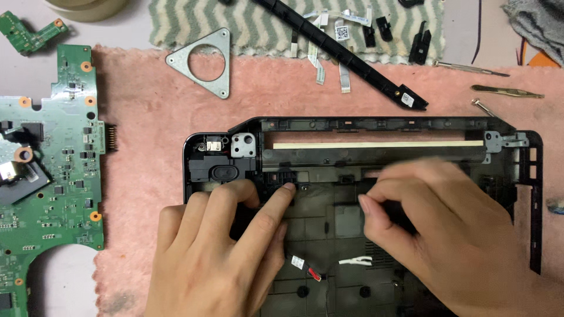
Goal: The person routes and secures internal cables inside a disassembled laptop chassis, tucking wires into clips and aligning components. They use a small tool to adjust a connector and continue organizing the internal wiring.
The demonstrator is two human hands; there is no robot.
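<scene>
Hands working inside black plastic laptop base shell (523,176), lying on pink fuzzy mat (153,117) on bench. Left hand (223,246) curling, index fingertip pressing small black part (276,176). Right hand (452,235) blurring, pinching dark piece; identity unclear. Advice: keeping shell braced, pulling gently, watching loose red-white wire connector (305,267). Green circuit board (59,164) lying well apart.

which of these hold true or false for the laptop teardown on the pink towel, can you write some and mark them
1. Both hands rest on the black plastic laptop base shell. True.
2. The green circuit board lies inside the shell. False: it lies to the left, outside it.
3. The triangular grey metal bracket has a round hole. True.
4. The left hand holds a screwdriver. False: its fingers press on the shell.
5. The right hand is off the shell. False: it is over it.
</scene>
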